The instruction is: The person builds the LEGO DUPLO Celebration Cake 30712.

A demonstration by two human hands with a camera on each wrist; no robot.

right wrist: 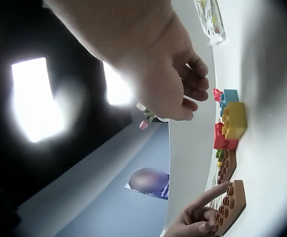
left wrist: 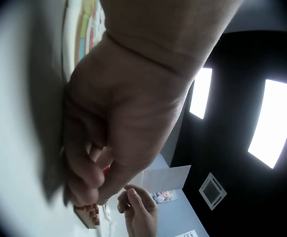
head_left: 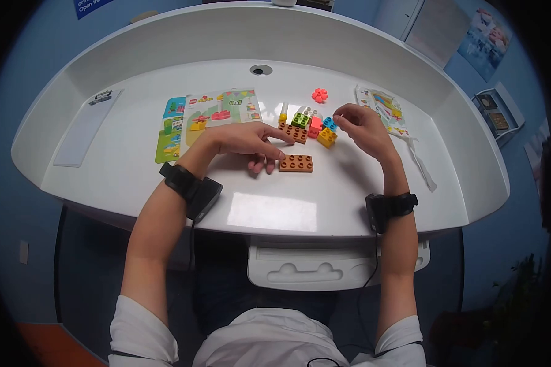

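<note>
My left hand (head_left: 245, 142) is beside the nearer brown brick (head_left: 296, 164), a flat block with two rows of studs. One finger reaches over the brick's far side, and another fingertip is right at its left end. My right hand (head_left: 364, 129) hovers above the table with loosely bent fingers and nothing in them. Below it are a yellow brick (right wrist: 236, 121), a blue brick (right wrist: 230, 98) and a red brick (right wrist: 226, 139). Another brown brick (head_left: 301, 136) lies behind, next to a green brick (head_left: 299, 120).
A pink flower piece (head_left: 319, 95) lies farther back. Instruction booklets (head_left: 226, 104) are at the left, a clipboard (head_left: 89, 131) beyond them. A plastic bag (head_left: 382, 110) lies right. The raised wall (head_left: 183, 40) of the white table (head_left: 183, 202) curves round the back.
</note>
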